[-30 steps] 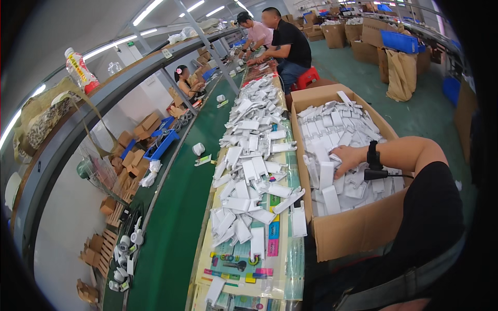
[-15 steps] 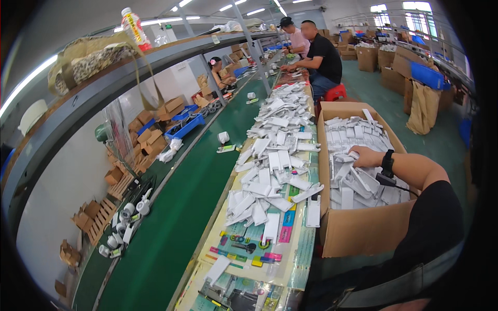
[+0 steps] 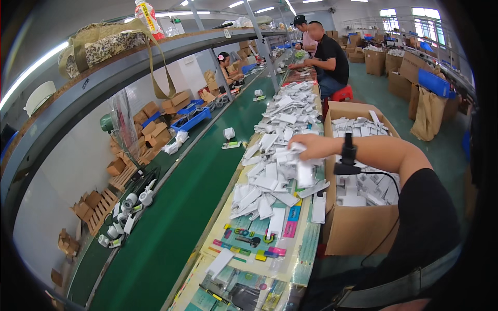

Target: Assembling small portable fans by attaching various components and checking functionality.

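My right hand (image 3: 315, 147) reaches over the table, its fingers closed round a few flat white plastic casings (image 3: 306, 173). Those pieces hang below the fingers and are smeared by motion. Beneath and beyond them spreads a long heap of similar white casings (image 3: 282, 118) on the patterned table cover (image 3: 254, 233). An open cardboard box (image 3: 363, 223) stands to the right of the table, holding many more casings (image 3: 358, 192) under my forearm. On my wrist sits a black band (image 3: 349, 150), with a dark cable beside it. My left hand is out of view.
Left of the table runs a green conveyor belt (image 3: 171, 228) carrying several white round devices (image 3: 129, 202). A shelf (image 3: 124, 62) with a cloth bag (image 3: 104, 44) overhangs it. A person in black (image 3: 332, 62) sits farther along the table. Cartons (image 3: 399, 85) line the right aisle.
My right hand has moved left and up out of the cardboard box to above the heap on the table, carrying white casings with it. The whole view has shifted slightly.
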Motion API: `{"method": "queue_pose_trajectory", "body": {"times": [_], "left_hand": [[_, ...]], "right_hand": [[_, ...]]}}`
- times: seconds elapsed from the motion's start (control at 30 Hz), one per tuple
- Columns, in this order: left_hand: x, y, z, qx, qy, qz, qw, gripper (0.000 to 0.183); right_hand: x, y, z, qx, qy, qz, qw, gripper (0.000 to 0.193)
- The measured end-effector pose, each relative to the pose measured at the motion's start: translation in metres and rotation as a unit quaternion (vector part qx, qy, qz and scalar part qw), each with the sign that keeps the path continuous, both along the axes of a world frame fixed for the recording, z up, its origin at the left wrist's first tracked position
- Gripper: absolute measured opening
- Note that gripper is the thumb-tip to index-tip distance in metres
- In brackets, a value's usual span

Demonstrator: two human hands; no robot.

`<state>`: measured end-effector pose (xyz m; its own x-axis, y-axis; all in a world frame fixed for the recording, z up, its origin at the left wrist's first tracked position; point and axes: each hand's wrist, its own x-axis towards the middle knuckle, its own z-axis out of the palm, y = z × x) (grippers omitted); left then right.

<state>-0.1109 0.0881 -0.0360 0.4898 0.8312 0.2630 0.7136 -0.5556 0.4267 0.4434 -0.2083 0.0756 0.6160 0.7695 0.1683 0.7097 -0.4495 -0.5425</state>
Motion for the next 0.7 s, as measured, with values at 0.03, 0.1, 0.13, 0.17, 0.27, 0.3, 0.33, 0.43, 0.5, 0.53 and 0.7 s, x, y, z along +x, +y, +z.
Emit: {"method": "queue_pose_trajectory", "body": {"times": [0.03, 0.1, 0.13, 0.17, 0.27, 0.3, 0.33, 0.43, 0.5, 0.53, 0.7], "left_hand": [[-0.001, 0.000, -0.001, 0.001, 0.002, 0.002, 1.000, 0.042], [-0.003, -0.001, -0.003, -0.004, -0.005, -0.007, 1.000, 0.043], [-0.001, -0.003, -0.002, -0.004, -0.002, -0.007, 1.000, 0.043], [0.002, -0.006, 0.001, -0.021, -0.011, -0.006, 1.000, 0.043], [0.001, -0.005, 0.007, -0.030, -0.015, -0.006, 0.999, 0.044], [0.000, -0.006, 0.005, -0.027, -0.017, -0.007, 0.999, 0.045], [0.001, -0.004, 0.007, -0.034, -0.020, -0.005, 0.999, 0.045], [-0.004, -0.002, 0.009, -0.043, -0.013, 0.005, 0.999, 0.045], [-0.016, -0.005, 0.000, 0.024, -0.010, -0.005, 1.000, 0.046], [-0.014, -0.006, -0.005, 0.018, -0.027, -0.006, 0.999, 0.046], [-0.009, 0.019, -0.044, 0.042, -0.075, -0.015, 0.996, 0.053]], "right_hand": [[-0.006, 0.020, 0.000, -0.028, 0.040, 0.014, 0.999, 0.054], [-0.010, 0.050, -0.020, 0.018, 0.011, 0.121, 0.992, 0.074], [-0.012, 0.055, -0.021, 0.019, 0.014, 0.122, 0.992, 0.074], [-0.016, 0.057, -0.019, -0.004, 0.048, 0.115, 0.992, 0.081], [-0.028, 0.034, -0.004, -0.023, 0.096, 0.083, 0.992, 0.087], [-0.024, 0.018, -0.001, -0.023, 0.104, 0.057, 0.993, 0.085], [-0.020, -0.008, -0.005, -0.035, 0.052, 0.023, 0.998, 0.080], [-0.004, -0.105, -0.032, -0.061, -0.046, -0.069, 0.995, 0.076], [-0.009, -0.163, -0.050, -0.130, 0.028, -0.144, 0.981, 0.088], [-0.021, -0.185, -0.056, -0.142, 0.085, -0.141, 0.976, 0.097], [-0.057, -0.243, -0.118, -0.250, 0.148, -0.222, 0.931, 0.107]]}}
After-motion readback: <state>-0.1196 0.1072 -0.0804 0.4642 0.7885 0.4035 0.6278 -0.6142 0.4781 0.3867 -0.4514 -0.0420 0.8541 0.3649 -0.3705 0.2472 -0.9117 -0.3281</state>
